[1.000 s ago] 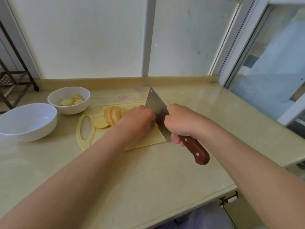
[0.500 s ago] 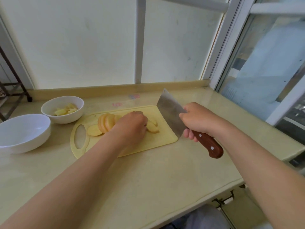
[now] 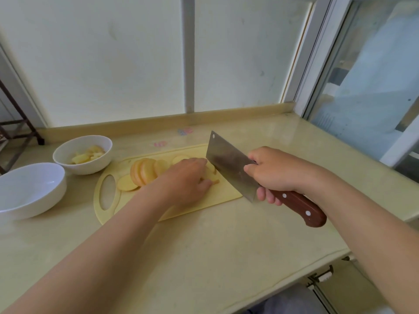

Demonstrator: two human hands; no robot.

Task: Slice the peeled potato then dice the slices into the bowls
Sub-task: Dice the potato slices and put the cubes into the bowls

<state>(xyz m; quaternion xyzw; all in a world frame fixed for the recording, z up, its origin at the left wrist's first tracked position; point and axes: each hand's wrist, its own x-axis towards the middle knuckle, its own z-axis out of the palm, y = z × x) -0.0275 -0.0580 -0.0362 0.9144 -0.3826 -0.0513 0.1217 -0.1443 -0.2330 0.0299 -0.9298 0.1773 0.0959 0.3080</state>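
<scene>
On the yellow cutting board (image 3: 223,196), the slicing looks done: a leaning row of round potato slices (image 3: 145,169) stands at the board's left half, with one slice flat beside it near the handle hole. No whole potato shows anywhere. The left hand (image 3: 186,177) is laid palm-down over a few slices toward the board's right side, fingers curled over them, gathering or steadying; whether it actually grips anything I can't tell from here. The right hand (image 3: 272,171) is wrapped tight around the wooden handle of the cleaver (image 3: 229,164), blade lifted clear of the board and tilted, just right of the left hand's fingertips.

Dicing is under way, I'd say. The small bowl (image 3: 68,152) behind the board's left end already has a little heap of potato chunks in it. The big bowl (image 3: 47,200), nearer and further left, is bare. So most of the slices remain to be cut and both bowls have room.

Around them: a plain pale countertop (image 3: 204,257), a window frame on the right, a dark rack leg far left. Nothing blocks the way to the bowls. The one thing to watch is those left fingers sitting so near the blade's edge.
</scene>
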